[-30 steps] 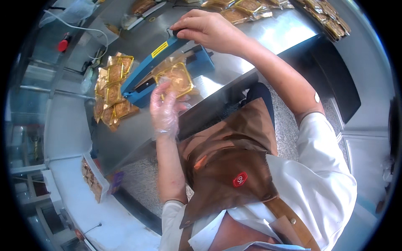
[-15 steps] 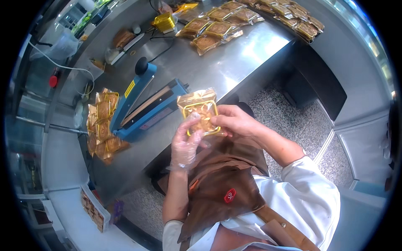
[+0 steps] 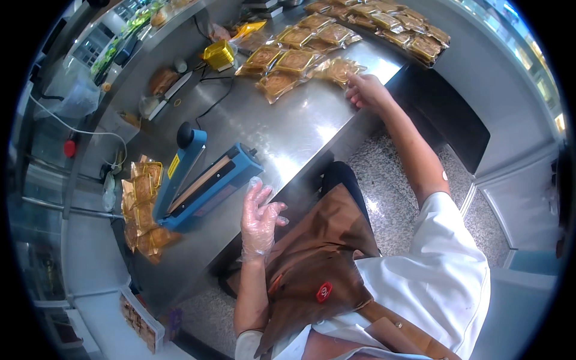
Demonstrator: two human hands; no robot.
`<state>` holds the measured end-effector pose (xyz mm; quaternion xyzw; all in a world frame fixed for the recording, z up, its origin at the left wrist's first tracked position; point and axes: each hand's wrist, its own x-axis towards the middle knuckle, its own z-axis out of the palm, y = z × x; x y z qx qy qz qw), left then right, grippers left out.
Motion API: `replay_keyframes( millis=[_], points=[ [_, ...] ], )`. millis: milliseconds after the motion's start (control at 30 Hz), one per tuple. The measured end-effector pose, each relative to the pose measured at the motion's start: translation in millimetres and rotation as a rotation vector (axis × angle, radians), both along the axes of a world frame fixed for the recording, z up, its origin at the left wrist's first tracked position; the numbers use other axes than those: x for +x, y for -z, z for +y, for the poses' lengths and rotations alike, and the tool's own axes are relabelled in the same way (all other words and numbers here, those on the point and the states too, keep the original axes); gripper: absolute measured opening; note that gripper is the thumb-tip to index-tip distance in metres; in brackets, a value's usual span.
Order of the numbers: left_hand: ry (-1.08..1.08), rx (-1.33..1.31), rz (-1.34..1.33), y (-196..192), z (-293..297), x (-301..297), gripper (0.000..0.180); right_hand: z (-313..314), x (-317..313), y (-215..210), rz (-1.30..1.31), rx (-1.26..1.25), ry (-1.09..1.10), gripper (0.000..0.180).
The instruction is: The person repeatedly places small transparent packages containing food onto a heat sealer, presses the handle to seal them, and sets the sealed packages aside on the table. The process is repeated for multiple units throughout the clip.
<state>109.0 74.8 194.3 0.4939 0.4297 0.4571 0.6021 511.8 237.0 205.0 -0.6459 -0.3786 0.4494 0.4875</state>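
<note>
place: food-packing workshop | signs: steel worktable [image 3: 288, 129], blue heat sealer [image 3: 204, 180], bagged pastries [image 3: 294, 60]

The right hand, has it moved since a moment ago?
Yes. The right hand has gone from in front of the apron, near the blue sealer, out to the clear packets further along the steel counter.

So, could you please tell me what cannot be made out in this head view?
- Right hand: its fingertips lie on a clear cake packet; whether they grip it is hidden by the hand itself.
- Gold packets beside the blue heat sealer: partly hidden behind it.
- Left hand: gloved, open and empty.
- Shelf items at the top left: too small and bent by the fisheye rim.
</note>
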Motion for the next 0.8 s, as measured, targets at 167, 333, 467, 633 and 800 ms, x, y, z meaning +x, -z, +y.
replay_keyframes(
  millis=[167, 333, 467, 633, 800],
  points=[
    [-0.056, -0.024, 0.03, 14.1, -5.9, -21.0, 0.063, 15.2, -16.3, 10.4, -0.189, 0.07, 0.036, 0.039],
    [0.035, 0.003, 0.015, 11.4, -8.5, -28.0, 0.055, -10.8, -7.0, 22.7, -0.138, 0.182, 0.155, 0.042],
    [-0.042, 0.001, -0.08, 10.9, -40.5, -61.9, 0.046, -38.8, -24.2, 18.3, -0.315, 0.206, 0.176, 0.033],
    [-0.357, 0.139, -0.042, 3.4, -45.1, -108.8, 0.032, -13.3, -85.9, -5.1, -0.261, 0.343, -0.131, 0.026],
    [-0.772, 0.217, 0.021, -0.2, -39.3, -162.1, 0.018, -22.7, -173.9, -46.8, -0.259, 0.473, -0.35, 0.023]
  ],
)
